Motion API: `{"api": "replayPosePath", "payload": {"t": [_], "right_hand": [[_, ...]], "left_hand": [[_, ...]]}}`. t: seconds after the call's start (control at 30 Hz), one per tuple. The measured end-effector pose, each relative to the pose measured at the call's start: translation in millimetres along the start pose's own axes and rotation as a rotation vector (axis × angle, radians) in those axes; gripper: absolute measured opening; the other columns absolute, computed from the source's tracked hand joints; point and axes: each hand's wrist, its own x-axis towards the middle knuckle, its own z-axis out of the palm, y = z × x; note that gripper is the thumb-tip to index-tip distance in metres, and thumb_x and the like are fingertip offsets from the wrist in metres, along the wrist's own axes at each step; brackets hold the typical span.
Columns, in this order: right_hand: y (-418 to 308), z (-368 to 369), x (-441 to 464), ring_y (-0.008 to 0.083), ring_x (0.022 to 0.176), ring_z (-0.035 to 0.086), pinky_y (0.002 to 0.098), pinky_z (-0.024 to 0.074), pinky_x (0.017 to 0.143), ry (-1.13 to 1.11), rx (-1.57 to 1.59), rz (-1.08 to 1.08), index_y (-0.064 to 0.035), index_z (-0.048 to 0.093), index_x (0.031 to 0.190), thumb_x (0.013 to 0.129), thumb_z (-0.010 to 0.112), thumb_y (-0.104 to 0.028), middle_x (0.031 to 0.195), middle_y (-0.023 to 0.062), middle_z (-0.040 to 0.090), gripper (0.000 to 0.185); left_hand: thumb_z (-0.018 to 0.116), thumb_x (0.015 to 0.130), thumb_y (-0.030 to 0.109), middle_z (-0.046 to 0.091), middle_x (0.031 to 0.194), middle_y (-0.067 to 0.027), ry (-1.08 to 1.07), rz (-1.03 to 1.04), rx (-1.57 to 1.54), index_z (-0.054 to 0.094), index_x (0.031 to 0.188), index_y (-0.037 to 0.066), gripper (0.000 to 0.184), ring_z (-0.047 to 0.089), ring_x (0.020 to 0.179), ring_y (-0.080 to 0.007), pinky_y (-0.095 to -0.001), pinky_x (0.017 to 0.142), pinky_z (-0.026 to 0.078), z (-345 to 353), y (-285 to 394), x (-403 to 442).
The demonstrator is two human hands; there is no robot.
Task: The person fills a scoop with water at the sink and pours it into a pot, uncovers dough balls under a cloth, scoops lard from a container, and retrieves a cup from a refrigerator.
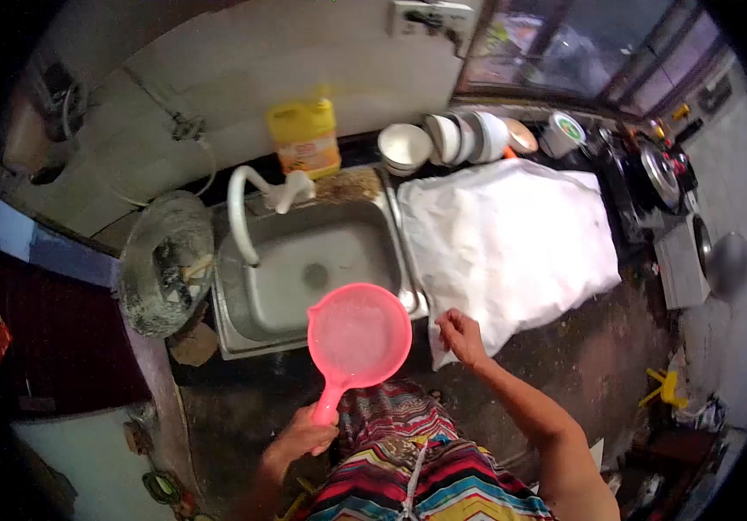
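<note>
A pink long-handled dipper (358, 337) with cloudy liquid in its bowl is held upright in front of the sink (321, 260). My left hand (306, 432) is wrapped round its handle. To the right, my right hand (462, 337) is at the lower left edge of a white plastic sheet or bag (512, 247), with its fingers curled together. Whether those fingers pinch the white plastic is too small to tell. The white curved faucet (239, 217) hangs over the steel basin, whose drain shows at the bottom.
A yellow jug (304, 137) stands behind the sink. White bowls (405, 146) line the wall behind the white plastic. A large, dirty metal basin (165, 265) lies left of the sink. A stove with a lidded pot (660, 174) is at the right.
</note>
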Motion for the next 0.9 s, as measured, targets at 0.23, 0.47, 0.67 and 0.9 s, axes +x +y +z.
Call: {"api": "replayPosePath", "payload": {"t": [0.23,0.47,0.67,0.9], "right_hand": [[143,-96,-140,0.0086,0.05,0.049,0.0246,0.0406,0.043,0.117,-0.072,0.113,-0.004,0.058,0.089,0.086,0.051,-0.019,0.061,0.003,0.055,0.016],[217,-201,-263,0.0082,0.049,0.05,0.023,0.0415,0.042,0.308,0.168,0.29,-0.0044,0.057,0.089,0.087,0.048,-0.016,0.061,0.002,0.054,0.014],[244,-284,-302,0.0096,0.05,0.051,0.0237,0.0433,0.046,0.553,0.448,0.279,-0.0026,0.053,0.086,0.089,0.05,-0.02,0.063,0.0037,0.055,0.018],[235,-399,-248,0.0109,0.054,0.055,0.0252,0.0443,0.048,0.616,0.567,0.063,-0.0025,0.05,0.095,0.088,0.05,-0.016,0.076,0.0059,0.06,0.015]], "left_hand": [[0.059,0.073,0.005,0.043,0.055,-0.0008,-0.294,-0.22,0.149,0.046,0.083,0.005,0.016,0.04,0.04,-0.0091,-0.0241,0.035,0.03,109,-10,31],[0.055,0.075,0.003,0.042,0.053,-0.0013,-0.583,-0.342,0.284,0.045,0.084,0.004,0.013,0.038,0.037,-0.0093,-0.0235,0.033,0.027,277,-42,125],[0.055,0.076,0.001,0.041,0.053,-0.0011,-0.664,-0.362,0.323,0.046,0.082,0.005,0.012,0.037,0.036,-0.0103,-0.0237,0.033,0.027,436,-56,195],[0.056,0.075,0.001,0.043,0.054,-0.0014,-0.788,-0.376,0.385,0.047,0.085,0.005,0.014,0.039,0.037,-0.0109,-0.024,0.033,0.029,604,-39,293]]}}
